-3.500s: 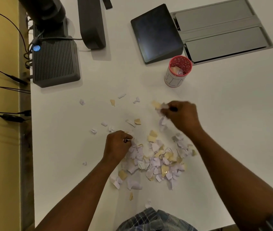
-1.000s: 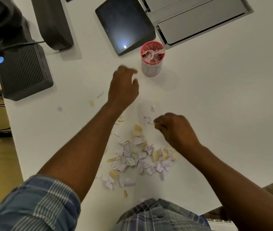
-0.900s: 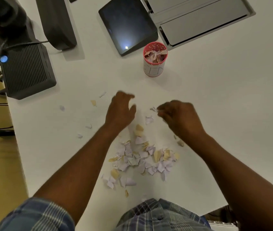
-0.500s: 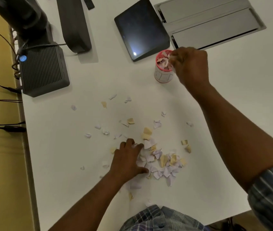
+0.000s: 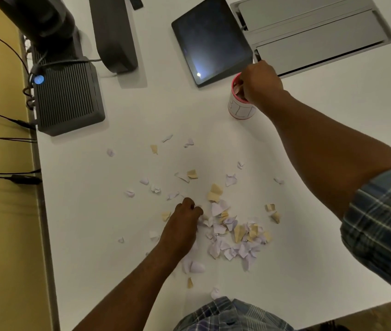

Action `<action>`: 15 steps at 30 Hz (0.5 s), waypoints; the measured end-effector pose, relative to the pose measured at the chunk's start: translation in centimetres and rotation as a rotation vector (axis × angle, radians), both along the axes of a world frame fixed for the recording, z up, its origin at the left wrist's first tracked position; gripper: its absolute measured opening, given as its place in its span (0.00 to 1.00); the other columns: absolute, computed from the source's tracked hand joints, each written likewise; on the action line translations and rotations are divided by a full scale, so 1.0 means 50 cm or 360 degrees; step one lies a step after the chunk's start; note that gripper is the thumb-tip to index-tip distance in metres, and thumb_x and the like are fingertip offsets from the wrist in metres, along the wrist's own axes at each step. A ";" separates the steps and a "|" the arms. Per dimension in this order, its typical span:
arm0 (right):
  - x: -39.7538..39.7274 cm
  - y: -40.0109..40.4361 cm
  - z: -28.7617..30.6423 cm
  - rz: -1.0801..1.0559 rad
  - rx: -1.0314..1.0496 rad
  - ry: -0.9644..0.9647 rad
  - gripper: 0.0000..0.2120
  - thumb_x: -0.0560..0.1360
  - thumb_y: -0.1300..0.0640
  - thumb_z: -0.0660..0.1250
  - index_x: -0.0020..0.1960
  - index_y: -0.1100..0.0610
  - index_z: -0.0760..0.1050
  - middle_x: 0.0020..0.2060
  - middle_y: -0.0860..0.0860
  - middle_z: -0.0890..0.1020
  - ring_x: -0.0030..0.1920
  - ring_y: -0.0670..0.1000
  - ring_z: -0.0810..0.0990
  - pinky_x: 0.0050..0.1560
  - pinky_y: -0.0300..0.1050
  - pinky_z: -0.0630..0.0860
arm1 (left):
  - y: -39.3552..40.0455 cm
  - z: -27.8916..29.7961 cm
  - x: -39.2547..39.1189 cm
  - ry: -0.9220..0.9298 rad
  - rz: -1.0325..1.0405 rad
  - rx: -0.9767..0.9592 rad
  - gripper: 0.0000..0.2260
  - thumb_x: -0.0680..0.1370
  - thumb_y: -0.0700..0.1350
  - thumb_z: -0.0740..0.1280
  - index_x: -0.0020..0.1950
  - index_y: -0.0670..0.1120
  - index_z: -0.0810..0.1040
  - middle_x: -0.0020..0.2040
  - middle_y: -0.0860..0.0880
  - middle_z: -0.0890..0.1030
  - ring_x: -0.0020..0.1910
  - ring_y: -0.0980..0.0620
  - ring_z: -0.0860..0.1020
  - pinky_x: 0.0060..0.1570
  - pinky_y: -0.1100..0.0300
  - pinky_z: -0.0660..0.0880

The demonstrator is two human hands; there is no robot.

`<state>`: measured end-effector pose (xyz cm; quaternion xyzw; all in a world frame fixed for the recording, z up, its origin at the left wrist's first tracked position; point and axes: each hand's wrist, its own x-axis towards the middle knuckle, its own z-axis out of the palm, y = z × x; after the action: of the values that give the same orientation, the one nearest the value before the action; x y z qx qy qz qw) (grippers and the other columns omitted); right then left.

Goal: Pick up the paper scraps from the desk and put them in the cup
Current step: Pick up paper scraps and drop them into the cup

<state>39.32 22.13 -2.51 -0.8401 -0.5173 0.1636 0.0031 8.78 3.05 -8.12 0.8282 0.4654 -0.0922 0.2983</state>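
A person in a plaid shirt (image 5: 225, 316) leans over a white desk (image 5: 321, 271), seen from above. Closest to the body, a heap of torn paper scraps (image 5: 232, 235), white and tan, lies spread on the desk, with loose bits scattered farther out to the left and beyond the heap. The left hand (image 5: 182, 219) rests on the left edge of the heap, knuckles up and fingers curled in over the scraps; whether it actually grips any cannot be seen. Farther away, to the right, a small white cup (image 5: 241, 111) with a red rim stands upright on the desk, well apart from the heap. The right hand (image 5: 259, 83) is at the cup's mouth, fingers bunched and pointing down into it, covering most of the opening; a few pale scraps show inside beside the fingers, but whether the hand holds any cannot be told. Just behind the cup sits a dark tablet (image 5: 211, 41) with a spot of reflected light, and beside that a grey hatch panel (image 5: 313, 32) is set into the desk. At the far left stand a ribbed dark box (image 5: 67, 96) with a blue light, a dark stand (image 5: 113, 32), and cables (image 5: 1, 137) trailing off the desk's edge.
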 end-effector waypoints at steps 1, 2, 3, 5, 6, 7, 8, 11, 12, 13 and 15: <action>0.000 0.005 -0.004 -0.0029 -0.0056 0.0026 0.19 0.73 0.58 0.72 0.60 0.65 0.73 0.48 0.60 0.78 0.53 0.63 0.79 0.53 0.54 0.76 | 0.001 -0.001 -0.001 -0.0021 0.0020 -0.0003 0.14 0.75 0.34 0.64 0.59 0.45 0.77 0.57 0.46 0.74 0.53 0.48 0.74 0.50 0.54 0.76; 0.001 0.010 -0.007 -0.0042 -0.0106 0.0039 0.20 0.72 0.58 0.72 0.60 0.65 0.72 0.48 0.61 0.78 0.53 0.63 0.78 0.52 0.54 0.76 | 0.002 -0.002 -0.003 -0.0037 0.0032 -0.0002 0.13 0.75 0.34 0.64 0.58 0.45 0.77 0.56 0.46 0.74 0.53 0.48 0.75 0.50 0.54 0.76; 0.000 0.014 -0.010 -0.0038 -0.0141 0.0036 0.20 0.72 0.59 0.72 0.61 0.65 0.72 0.49 0.61 0.78 0.53 0.63 0.78 0.52 0.53 0.76 | 0.003 -0.003 -0.003 -0.0048 0.0034 0.0003 0.13 0.75 0.34 0.64 0.58 0.45 0.77 0.56 0.46 0.75 0.52 0.48 0.75 0.50 0.54 0.76; -0.002 0.019 -0.014 -0.0004 -0.0191 0.0004 0.20 0.72 0.60 0.71 0.61 0.65 0.72 0.51 0.62 0.78 0.53 0.64 0.78 0.52 0.53 0.76 | 0.005 -0.004 -0.003 -0.0071 0.0019 0.0022 0.12 0.75 0.35 0.65 0.57 0.44 0.78 0.55 0.46 0.76 0.51 0.48 0.76 0.49 0.54 0.76; -0.003 0.021 -0.015 0.0013 -0.0216 -0.0013 0.20 0.73 0.60 0.71 0.61 0.66 0.72 0.52 0.63 0.78 0.54 0.64 0.78 0.52 0.53 0.76 | 0.005 -0.004 -0.003 -0.0079 0.0012 0.0037 0.12 0.75 0.35 0.66 0.57 0.44 0.78 0.54 0.46 0.76 0.50 0.48 0.76 0.48 0.54 0.76; -0.004 0.023 -0.015 0.0024 -0.0242 -0.0026 0.19 0.73 0.61 0.71 0.61 0.66 0.72 0.52 0.63 0.78 0.54 0.63 0.78 0.53 0.53 0.76 | 0.006 -0.004 -0.002 -0.0085 0.0010 0.0052 0.12 0.75 0.35 0.66 0.57 0.44 0.79 0.53 0.46 0.77 0.49 0.48 0.76 0.48 0.54 0.77; -0.005 0.025 -0.014 0.0026 -0.0269 -0.0029 0.19 0.73 0.61 0.71 0.62 0.66 0.72 0.53 0.63 0.78 0.54 0.63 0.78 0.53 0.53 0.76 | 0.007 -0.004 -0.002 -0.0091 0.0012 0.0066 0.11 0.75 0.36 0.66 0.56 0.44 0.79 0.53 0.46 0.77 0.49 0.48 0.76 0.48 0.54 0.77; -0.011 0.029 -0.006 0.0035 -0.0333 -0.0039 0.20 0.73 0.62 0.70 0.63 0.65 0.71 0.53 0.63 0.78 0.55 0.63 0.77 0.53 0.53 0.75 | 0.008 -0.004 0.001 -0.0110 0.0027 0.0077 0.10 0.76 0.37 0.66 0.56 0.44 0.79 0.52 0.46 0.78 0.49 0.48 0.76 0.48 0.56 0.76; -0.013 0.031 -0.002 0.0050 -0.0353 -0.0049 0.20 0.73 0.62 0.70 0.63 0.65 0.71 0.52 0.63 0.77 0.55 0.63 0.77 0.53 0.52 0.75 | 0.010 -0.005 0.001 -0.0118 0.0037 0.0072 0.10 0.76 0.37 0.65 0.56 0.45 0.79 0.52 0.46 0.79 0.49 0.49 0.76 0.49 0.56 0.76; -0.015 0.031 0.003 0.0060 -0.0375 -0.0052 0.20 0.74 0.62 0.70 0.64 0.65 0.71 0.52 0.62 0.77 0.55 0.62 0.77 0.54 0.52 0.75 | 0.011 -0.006 0.001 -0.0127 0.0047 0.0066 0.10 0.76 0.37 0.65 0.56 0.45 0.79 0.53 0.46 0.79 0.50 0.49 0.76 0.49 0.57 0.76; -0.021 0.030 0.015 0.0066 -0.0378 -0.0042 0.20 0.75 0.60 0.68 0.64 0.65 0.70 0.53 0.62 0.77 0.55 0.62 0.77 0.54 0.52 0.74 | 0.014 -0.007 -0.001 -0.0146 0.0064 0.0054 0.10 0.76 0.37 0.65 0.56 0.45 0.80 0.53 0.47 0.79 0.51 0.49 0.76 0.50 0.57 0.75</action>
<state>38.27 23.63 -1.76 -0.8258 -0.5115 0.2125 -0.1066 8.73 3.76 -8.47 0.8270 0.4694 -0.0403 0.3069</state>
